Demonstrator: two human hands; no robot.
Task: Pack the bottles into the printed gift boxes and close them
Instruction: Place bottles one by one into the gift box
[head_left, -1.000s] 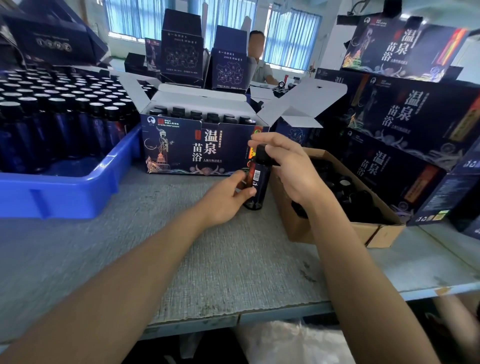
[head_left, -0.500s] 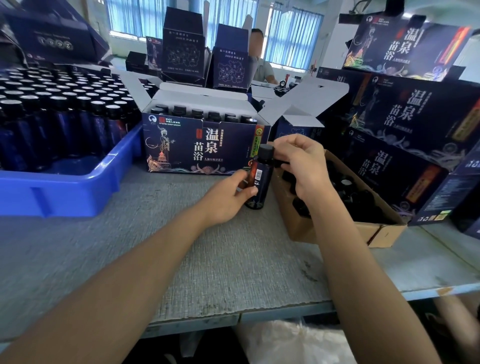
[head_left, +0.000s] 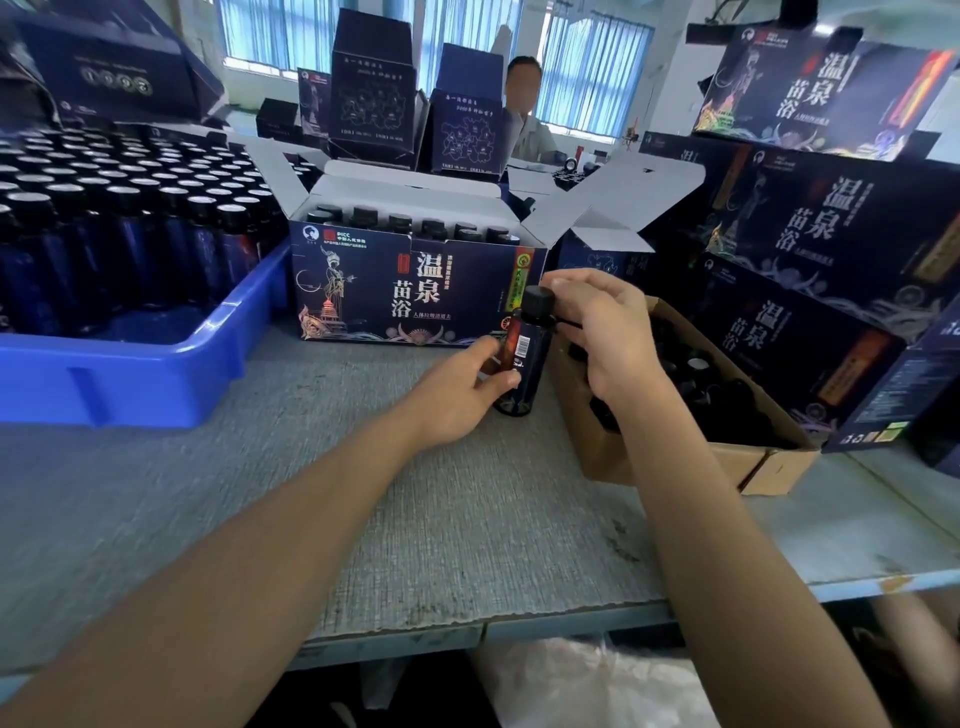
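With the left hand (head_left: 457, 392), grips the bottle (head_left: 525, 364) round its lower body, thumb against the label; with the right hand (head_left: 608, 322), holds the same bottle at its black screw cap (head_left: 537, 304), fingers curled over the top and side. Has the bottle about upright, base on the grey woven mat (head_left: 415, 519), just before the right front corner of the open gift box (head_left: 415, 296) and just beside the cardboard carton (head_left: 675, 467). On the bottle's label, a white barcode patch over red-orange print, too small to read. On the box front, "PICC" beside a red square, large pale characters 温泉苗浴, a line drawing of a figure above a tower, and a round green-and-yellow seal at the right edge. Inside that box, a row of black-capped bottles (head_left: 400, 223), with the white flaps folded up and outward. To the left, a blue plastic tray (head_left: 130, 374) packed with rows of dark blue tray bottles (head_left: 104, 208), their caps shiny. In the brown carton, a loose heap of dark pieces (head_left: 701, 384), caps or bottle tops, hard to tell which. Further right, stacked gift boxes (head_left: 831, 228), closed, glossy and dark, with the same 温泉苗浴 print. At the back, upright dark boxes (head_left: 374, 104) with map-like line art, and a seated person (head_left: 524, 130) before blue vertical blinds.
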